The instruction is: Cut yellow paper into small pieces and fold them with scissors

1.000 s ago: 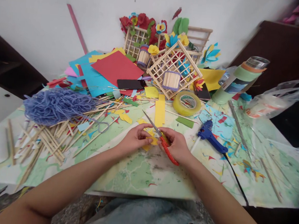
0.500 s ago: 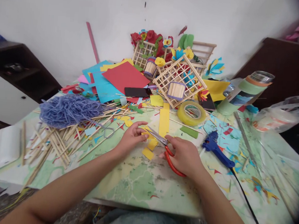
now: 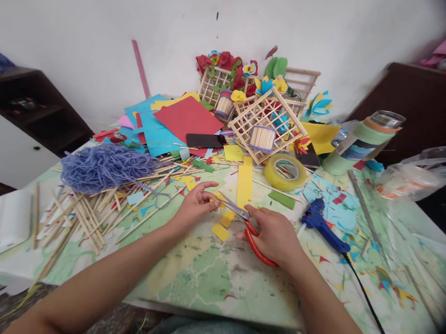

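- Scissors (image 3: 232, 206), red-handled, clamped in your right grip (image 3: 275, 237), blades pointing toward your left grip (image 3: 194, 208).
- Left grip: thumb and fingers apart, yellow paper scrap (image 3: 216, 195) just beyond them, by the blade tips.
- Yellow paper pieces (image 3: 220, 232) lie on the map-covered bench (image 3: 214, 288) between both grips.
- Ahead of right grip: yellow paper strip (image 3: 245, 181), tape roll (image 3: 284, 172).
- Right of it: blue hot glue gun (image 3: 320, 227).
- Left of left grip: blue yarn (image 3: 104, 168), wooden sticks (image 3: 78, 218).
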Motion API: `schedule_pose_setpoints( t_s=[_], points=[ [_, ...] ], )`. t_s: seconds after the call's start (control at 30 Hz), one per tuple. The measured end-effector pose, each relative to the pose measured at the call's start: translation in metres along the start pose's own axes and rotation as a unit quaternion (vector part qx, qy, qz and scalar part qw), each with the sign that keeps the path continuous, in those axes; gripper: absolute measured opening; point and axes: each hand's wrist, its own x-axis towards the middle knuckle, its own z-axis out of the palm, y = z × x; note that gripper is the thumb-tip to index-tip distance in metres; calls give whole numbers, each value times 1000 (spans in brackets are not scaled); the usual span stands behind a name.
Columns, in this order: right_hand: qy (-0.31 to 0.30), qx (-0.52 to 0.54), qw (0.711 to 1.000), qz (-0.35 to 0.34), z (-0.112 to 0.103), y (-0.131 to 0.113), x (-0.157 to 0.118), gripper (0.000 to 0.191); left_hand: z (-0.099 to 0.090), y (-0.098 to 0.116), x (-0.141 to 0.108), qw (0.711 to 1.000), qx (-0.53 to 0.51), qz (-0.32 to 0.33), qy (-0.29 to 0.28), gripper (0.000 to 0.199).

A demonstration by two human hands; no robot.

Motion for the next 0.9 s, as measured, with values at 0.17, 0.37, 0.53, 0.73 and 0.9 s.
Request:
schedule_pose_setpoints(
  t_s=[0.17,0.37,0.53,0.73,0.9],
  points=[
    [0,5,1000,-6,1,1,0,57,0,0,0,1000,1,-6,-2,56],
    [-1,9,1000,-4,0,0,-1,54,-1,-2,1,1000,4,-2,-5,56],
    [-4,9,1000,-3,0,0,-1,53,-2,-3,2,1000,9,4,-4,56],
    [2,21,1000,-1,-1,-1,-2,48,-4,-1,3,1000,15,6,7,56],
    [1,26,1000,2,-3,-3,-1,44,-4,1,4,1000,21,7,9,56]
  ],
)
